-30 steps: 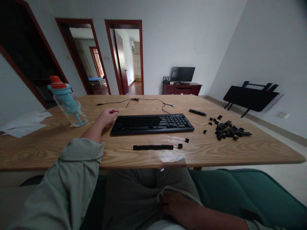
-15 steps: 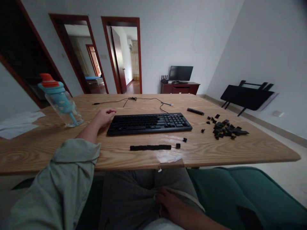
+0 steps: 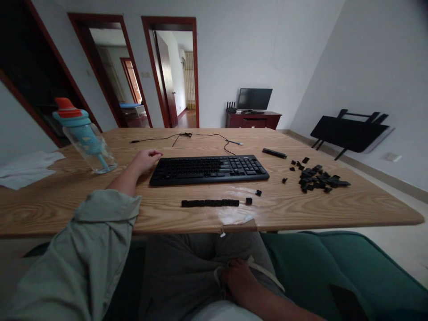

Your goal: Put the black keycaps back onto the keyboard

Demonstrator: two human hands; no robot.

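Observation:
My left hand rests on the wooden table with fingers loosely curled, just beside the left end of a black keyboard; it holds nothing. My right hand lies in my lap below the table edge, touching a pale drawstring on grey trousers, its fingers hard to read. In front of the keyboard sits a row of black keycaps, with two single keycaps to its right. A pile of loose black keycaps is at the right.
A clear bottle with a teal and orange lid stands at the left, near white paper. A black cable and a black bar lie behind the keyboard. A green sofa cushion is at my right.
The view shifted slightly. My right hand moved a little in my lap. My left hand stayed beside the keyboard.

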